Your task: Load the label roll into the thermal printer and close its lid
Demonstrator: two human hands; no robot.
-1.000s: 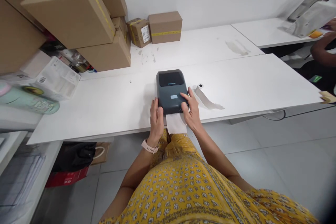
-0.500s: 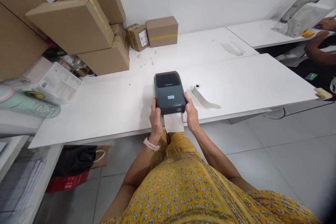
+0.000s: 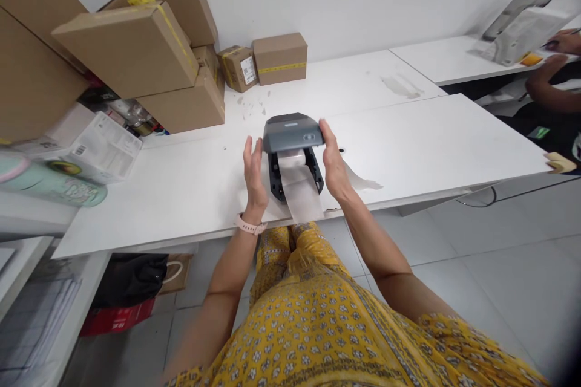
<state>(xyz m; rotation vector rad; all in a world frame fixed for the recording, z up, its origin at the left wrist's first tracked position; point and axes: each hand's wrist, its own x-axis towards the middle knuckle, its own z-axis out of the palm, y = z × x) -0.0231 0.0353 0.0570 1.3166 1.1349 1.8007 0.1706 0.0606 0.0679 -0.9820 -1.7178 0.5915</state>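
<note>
A dark grey label printer rests near the front edge of the white table, its lid raised and tilted back. Inside lies a white paper roll, and a paper strip from it hangs out over the front. My right hand grips the lid's right corner. On the other side my left hand has its fingers stretched upward, close beside the lid's left edge; whether its thumb touches is unclear. A curled strip of paper lies right of the printer, partly hidden by my right hand.
Cardboard boxes are piled at the back left, with two smaller ones, one a taped box, against the wall. A mint-green bottle lies at the left. Another person's hand shows at the far right, near a clear bottle.
The printer's lid has swung up and back, exposing the paper roll. My left hand has come off the printer's side and moved left; my right hand has risen with the lid.
</note>
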